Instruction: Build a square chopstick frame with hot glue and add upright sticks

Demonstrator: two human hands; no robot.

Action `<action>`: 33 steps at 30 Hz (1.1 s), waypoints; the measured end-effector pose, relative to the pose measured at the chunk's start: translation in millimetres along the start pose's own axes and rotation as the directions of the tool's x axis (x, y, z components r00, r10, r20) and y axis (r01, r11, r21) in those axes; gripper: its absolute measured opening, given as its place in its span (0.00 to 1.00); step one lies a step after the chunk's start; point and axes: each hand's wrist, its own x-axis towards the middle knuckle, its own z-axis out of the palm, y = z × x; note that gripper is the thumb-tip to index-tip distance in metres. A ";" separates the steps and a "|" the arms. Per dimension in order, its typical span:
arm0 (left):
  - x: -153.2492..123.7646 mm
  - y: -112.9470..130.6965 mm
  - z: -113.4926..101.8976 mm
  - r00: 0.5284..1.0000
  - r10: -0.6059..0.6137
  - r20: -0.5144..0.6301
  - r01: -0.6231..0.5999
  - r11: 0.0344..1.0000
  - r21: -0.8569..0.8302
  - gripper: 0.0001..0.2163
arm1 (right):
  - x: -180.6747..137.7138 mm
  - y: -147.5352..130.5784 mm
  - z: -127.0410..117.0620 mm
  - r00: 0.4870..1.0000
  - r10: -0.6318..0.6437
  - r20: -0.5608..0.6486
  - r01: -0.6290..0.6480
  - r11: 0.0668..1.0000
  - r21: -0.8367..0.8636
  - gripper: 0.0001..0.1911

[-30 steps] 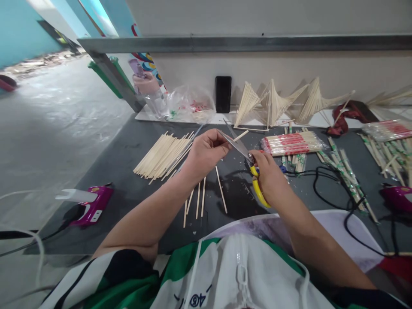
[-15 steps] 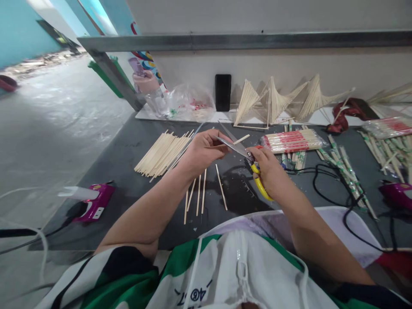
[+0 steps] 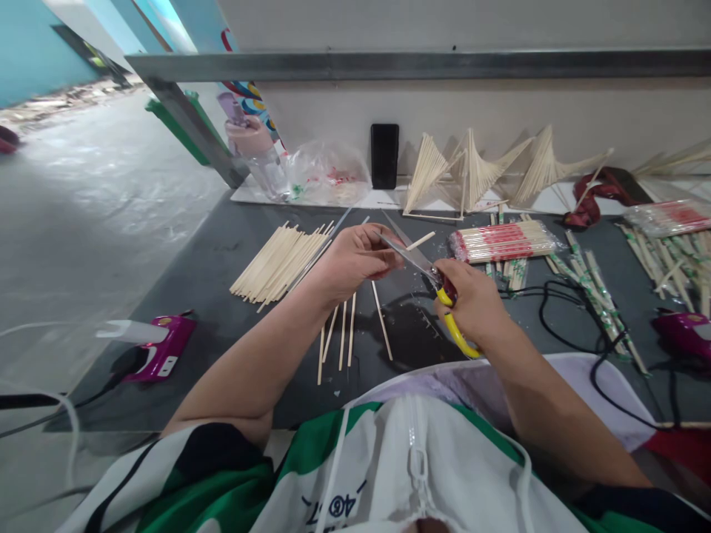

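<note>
My right hand (image 3: 471, 303) is closed round the yellow handles of a pair of scissors (image 3: 425, 270), whose blades stand apart and point up-left. My left hand (image 3: 351, 259) is closed on a thin wooden stick (image 3: 421, 240) that passes between the blades; its far end sticks out to the right of them. Both hands hover over the dark grey table (image 3: 222, 296). Several cut sticks (image 3: 341, 337) lie on the table just below my left hand.
A pile of bare sticks (image 3: 281, 263) lies to the left, wrapped chopstick packs (image 3: 505, 241) to the right. Pink glue guns sit at the left (image 3: 158, 354) and right (image 3: 686, 326) edges, with black cables (image 3: 572, 326) between. Fan-shaped stick models (image 3: 478, 174), a phone (image 3: 384, 155) and a plastic bag (image 3: 327, 174) line the wall.
The scissors and my right hand have shifted slightly down and right. My left hand keeps holding the stick at the blades.
</note>
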 end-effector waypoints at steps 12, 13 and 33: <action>-4.7 -3.0 4.6 0.984 0.165 -0.064 -0.158 0.982 0.102 0.05 | 1.4 -7.2 -3.9 0.999 0.029 0.029 -0.026 0.994 -0.102 0.21; -4.9 -3.0 3.8 0.986 0.153 -0.067 -0.146 0.985 0.096 0.06 | 1.5 -8.3 -5.7 0.999 0.026 0.034 -0.022 0.993 -0.118 0.21; -4.9 8.4 -8.0 0.991 -0.102 0.091 0.109 0.991 -0.076 0.17 | -3.2 -10.5 -7.4 0.998 0.002 0.056 0.003 0.996 -0.087 0.24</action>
